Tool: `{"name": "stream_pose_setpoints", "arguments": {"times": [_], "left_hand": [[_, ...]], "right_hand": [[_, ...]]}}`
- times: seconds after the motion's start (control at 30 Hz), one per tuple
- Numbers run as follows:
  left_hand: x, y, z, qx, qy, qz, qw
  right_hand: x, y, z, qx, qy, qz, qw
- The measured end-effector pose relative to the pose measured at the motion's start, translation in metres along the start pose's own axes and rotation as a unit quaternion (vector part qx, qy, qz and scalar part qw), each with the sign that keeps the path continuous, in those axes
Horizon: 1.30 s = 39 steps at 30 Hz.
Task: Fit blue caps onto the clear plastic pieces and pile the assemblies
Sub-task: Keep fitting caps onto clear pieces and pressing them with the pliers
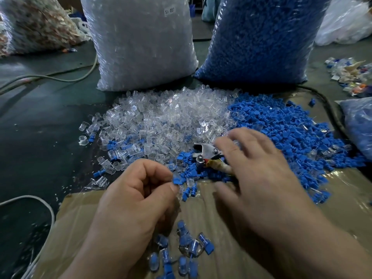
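Well, the left hand [136, 194] has its fingers curled in, thumb and forefinger pinching a blue cap [178, 180] by its edge, just over the far edge of the cardboard sheet [221, 200]. The right hand [255, 178] is spread wide and low over the seam where the heap of clear pieces [171, 113] meets the heap of blue caps [281, 125]. It grips nothing that I can see. The finished assemblies [185, 246] lie in a small pile at the near edge of the cardboard, between the two wrists.

My worry is the metal tool [205, 153] lying right under the right fingertips. A quick grab for a clear piece could snag on it or shove it into the heaps. The pinch on the cap looks slight, so it may slip and be lost among the loose caps below. The left wrist hangs close above the assemblies and could scatter them. The two heaps also bleed into each other at the seam, so a sweeping reach would mix them further.

The right hand is smeared with blur, and its palm side is hidden. It covers the tool's handles too. Whether a clear piece sits in the left pinch as well, I cannot tell, since the knuckles cover it. The pile of assemblies runs off the bottom of the view.
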<state>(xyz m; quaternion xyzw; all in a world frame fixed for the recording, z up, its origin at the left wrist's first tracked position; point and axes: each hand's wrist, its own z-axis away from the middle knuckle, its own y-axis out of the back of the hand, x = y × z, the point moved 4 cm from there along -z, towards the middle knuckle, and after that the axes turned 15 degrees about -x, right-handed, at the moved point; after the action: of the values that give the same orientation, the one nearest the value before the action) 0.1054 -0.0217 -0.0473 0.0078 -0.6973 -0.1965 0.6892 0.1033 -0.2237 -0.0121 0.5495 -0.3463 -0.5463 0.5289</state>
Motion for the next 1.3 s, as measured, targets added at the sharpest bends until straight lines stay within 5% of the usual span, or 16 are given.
{"name": "stream_pose_setpoints", "arguments": {"times": [0.1, 0.37, 0.67, 0.9, 1.3], "left_hand": [[0.000, 0.000, 0.000, -0.001, 0.004, 0.017, 1.000], [0.000, 0.001, 0.000, -0.009, 0.007, 0.029, 1.000], [-0.002, 0.004, -0.001, -0.012, 0.009, 0.029, 0.999], [-0.004, 0.006, -0.001, -0.019, -0.007, 0.058, 0.998], [0.001, 0.011, -0.001, 0.025, -0.039, 0.066, 0.997]], "right_hand": [[0.028, -0.002, -0.003, -0.073, -0.067, 0.058, 0.993], [0.033, 0.001, -0.011, -0.096, -0.042, 0.063, 0.993], [0.024, 0.002, -0.014, -0.006, -0.040, 0.067, 0.997], [0.022, 0.021, -0.002, 0.119, -0.019, -0.055, 0.991], [-0.002, 0.012, 0.008, 0.056, 0.112, 0.058, 0.990]]}}
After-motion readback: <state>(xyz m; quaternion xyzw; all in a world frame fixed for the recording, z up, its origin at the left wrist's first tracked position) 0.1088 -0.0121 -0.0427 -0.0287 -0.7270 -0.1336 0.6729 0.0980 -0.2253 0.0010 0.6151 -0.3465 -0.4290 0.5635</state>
